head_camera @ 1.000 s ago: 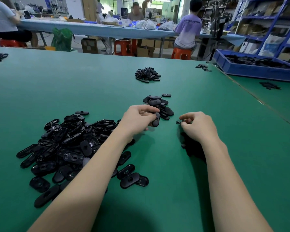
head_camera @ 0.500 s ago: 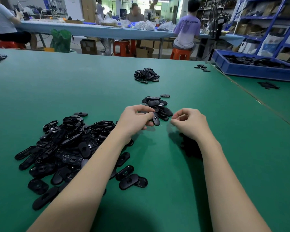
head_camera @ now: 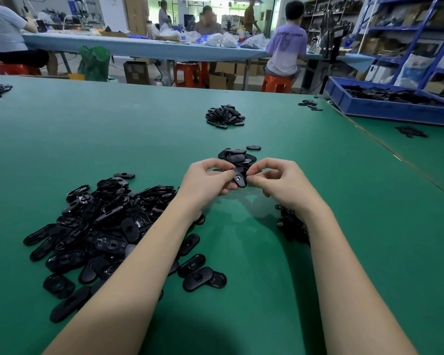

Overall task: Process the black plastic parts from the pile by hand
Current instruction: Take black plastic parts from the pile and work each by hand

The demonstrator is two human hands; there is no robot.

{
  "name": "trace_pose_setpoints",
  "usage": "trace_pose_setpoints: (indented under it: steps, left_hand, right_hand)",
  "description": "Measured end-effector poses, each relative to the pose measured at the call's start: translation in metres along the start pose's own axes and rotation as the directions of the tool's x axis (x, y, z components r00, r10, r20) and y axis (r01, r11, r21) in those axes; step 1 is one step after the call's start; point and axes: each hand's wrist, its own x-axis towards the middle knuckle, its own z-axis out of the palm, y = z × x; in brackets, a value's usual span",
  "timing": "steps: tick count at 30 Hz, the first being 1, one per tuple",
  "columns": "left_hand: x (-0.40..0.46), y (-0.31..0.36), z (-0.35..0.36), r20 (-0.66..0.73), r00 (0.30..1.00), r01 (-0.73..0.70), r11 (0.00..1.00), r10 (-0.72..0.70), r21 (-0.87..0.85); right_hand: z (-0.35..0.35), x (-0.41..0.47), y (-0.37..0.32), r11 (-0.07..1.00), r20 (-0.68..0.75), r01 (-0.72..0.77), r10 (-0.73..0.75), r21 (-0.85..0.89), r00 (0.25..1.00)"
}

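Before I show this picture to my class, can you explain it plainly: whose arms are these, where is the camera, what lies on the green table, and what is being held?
There is no machine here. The arms belong to a person wearing a camera on the head, so you look forward and down at their own hands. The left hand and the right hand meet over the green table, and both pinch one small black plastic part between the fingertips. To the left lies a big pile of parts. Just beyond the hands sits a small heap, and farther back another heap. Some small dark bits lie beside the right forearm; what they are is unclear. A blue tray stands at the far right. Other workers sit at tables behind.
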Motion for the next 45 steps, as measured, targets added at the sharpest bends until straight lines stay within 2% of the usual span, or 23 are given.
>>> trace_pose_setpoints:
  steps: [8, 21, 26, 36, 42, 45]
  left_hand:
    - [-0.003, 0.002, 0.001, -0.001, 1.0, -0.002, 0.993, 0.002, -0.119]
    - [-0.003, 0.002, 0.001, 0.058, 0.998, 0.004, 0.979, 0.008, -0.203]
    - [-0.002, 0.001, 0.002, 0.077, 0.996, -0.019, 0.984, 0.033, -0.175]
    - [-0.004, 0.003, -0.001, 0.083, 0.99, -0.12, 0.992, 0.116, 0.046]
    - [-0.007, 0.006, -0.002, 0.139, 0.988, -0.048, 0.994, 0.061, -0.094]
    - [-0.008, 0.006, -0.003, 0.168, 0.986, -0.007, 0.995, 0.023, -0.095]
  right_hand:
    - [0.001, 0.004, 0.001, 0.999, -0.084, -0.023, 0.026, 0.043, 0.996]
    - [0.004, 0.002, -0.005, 0.99, -0.108, -0.099, 0.109, 0.098, 0.988]
    - [0.006, 0.003, -0.006, 0.987, -0.13, -0.109, 0.123, 0.116, 0.984]
    - [0.008, 0.002, -0.009, 0.992, -0.151, -0.11, 0.119, 0.069, 0.981]
    - [0.004, 0.0, -0.009, 0.982, -0.103, -0.162, 0.172, 0.1, 0.98]
    - [0.003, -0.004, -0.007, 0.966, -0.045, -0.197, 0.208, 0.166, 0.977]
